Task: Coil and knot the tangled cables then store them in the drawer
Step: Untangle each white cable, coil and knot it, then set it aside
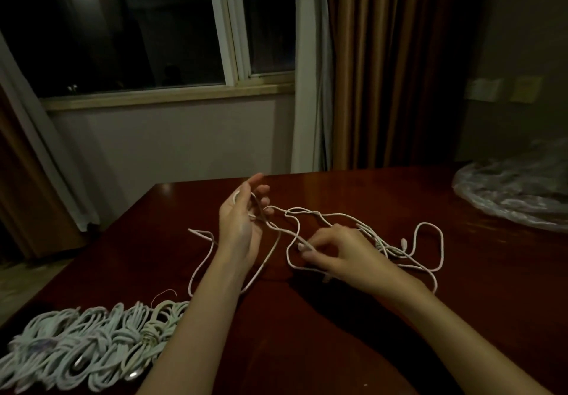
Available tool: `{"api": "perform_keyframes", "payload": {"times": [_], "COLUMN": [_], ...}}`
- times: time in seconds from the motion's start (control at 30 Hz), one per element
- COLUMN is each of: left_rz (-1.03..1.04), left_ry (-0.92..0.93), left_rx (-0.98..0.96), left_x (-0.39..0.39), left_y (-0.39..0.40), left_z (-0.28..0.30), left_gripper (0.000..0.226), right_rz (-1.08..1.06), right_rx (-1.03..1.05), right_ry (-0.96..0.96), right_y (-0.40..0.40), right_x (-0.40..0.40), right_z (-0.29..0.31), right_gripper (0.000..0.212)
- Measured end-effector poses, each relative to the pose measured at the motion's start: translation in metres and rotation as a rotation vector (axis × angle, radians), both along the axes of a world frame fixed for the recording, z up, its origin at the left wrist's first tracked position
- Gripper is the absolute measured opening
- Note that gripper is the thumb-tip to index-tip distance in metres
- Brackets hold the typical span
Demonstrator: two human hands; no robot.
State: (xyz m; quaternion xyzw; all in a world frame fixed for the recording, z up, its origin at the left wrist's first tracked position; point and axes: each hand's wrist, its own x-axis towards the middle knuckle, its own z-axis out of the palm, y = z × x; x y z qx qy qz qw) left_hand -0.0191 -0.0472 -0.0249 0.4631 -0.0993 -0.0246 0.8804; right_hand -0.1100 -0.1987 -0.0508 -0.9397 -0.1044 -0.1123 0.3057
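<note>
While both hands worked at mid-table, this was the picture:
Loose cable (pixel 428 242): white, sprawled in loops on the dark wooden table (pixel 307 317), long run lying left to right, one free end pointing left.
Left hand (pixel 238 228): upright, fingers loosely curled round a loop of it.
Right hand (pixel 338 253): pinched a strand low over the table.
Hard to see: plugs blurred; right forearm covered some loops.
Nearby: knotted cable bundles (pixel 89 342) front left, crinkled plastic wrap (pixel 516 191) far right.
</note>
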Motion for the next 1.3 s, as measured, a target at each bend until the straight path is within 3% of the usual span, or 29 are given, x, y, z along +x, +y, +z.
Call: {"api": "perform_keyframes", "payload": {"times": [0.17,0.23,0.3,0.37,0.43,0.53,0.67,0.83,0.9,0.97,1.03,1.1,1.17,1.3], "left_rz": [0.151,0.409,0.599,0.443,0.165,-0.076,-0.376,-0.683,-0.736,-0.730,-0.729,-0.734,-0.715,-0.743], "left_ry": [0.069,-0.176,-0.617,-0.877,-0.914,-0.720,-0.310,0.036,0.121,0.205,0.245,0.258,0.262,0.273], "left_rx": [0.120,0.446,0.719,0.769,0.839,0.842,0.573,0.357,0.230,0.102,0.006,-0.044,-0.075,-0.189], "left_x": [0.010,0.011,0.003,-0.008,-0.015,-0.015,-0.017,-0.027,-0.026,-0.023,-0.019,-0.017,-0.015,-0.008], "left_y": [0.006,0.008,0.008,0.000,-0.010,-0.018,-0.019,-0.018,-0.019,-0.019,-0.016,-0.013,-0.009,0.000], "left_z": [-0.009,-0.015,-0.016,-0.015,-0.018,-0.028,-0.025,-0.018,-0.018,-0.018,-0.019,-0.019,-0.019,-0.014], "left_gripper": [0.026,0.031,0.033,0.029,0.028,0.039,0.045,0.048,0.048,0.045,0.047,0.044,0.040,0.036], "right_rz": [-0.156,-0.167,-0.142,-0.062,-0.005,0.002,-0.067,-0.184,-0.227,-0.242,-0.206,-0.082,0.043,0.087], "right_rx": [0.177,0.328,0.419,0.484,0.542,0.580,0.714,0.570,0.563,0.716,0.906,0.961,0.855,0.618], "right_ry": [-0.061,-0.105,-0.129,-0.121,-0.116,-0.143,-0.160,-0.204,-0.230,-0.213,-0.084,0.084,0.165,0.165], "right_y": [-0.021,-0.025,-0.024,-0.022,-0.021,-0.020,-0.015,-0.006,-0.003,0.002,0.010,0.015,0.017,0.017], "right_x": [0.004,0.005,0.004,0.002,0.002,0.010,0.021,0.026,0.026,0.025,0.023,0.020,0.016,0.008], "right_z": [-0.007,-0.007,-0.002,0.007,0.015,0.025,0.024,0.008,0.005,0.003,-0.001,-0.006,-0.010,-0.009], "right_gripper": [0.015,0.015,0.014,0.013,0.015,0.015,0.009,0.010,0.010,0.009,0.014,0.028,0.043,0.044]}}
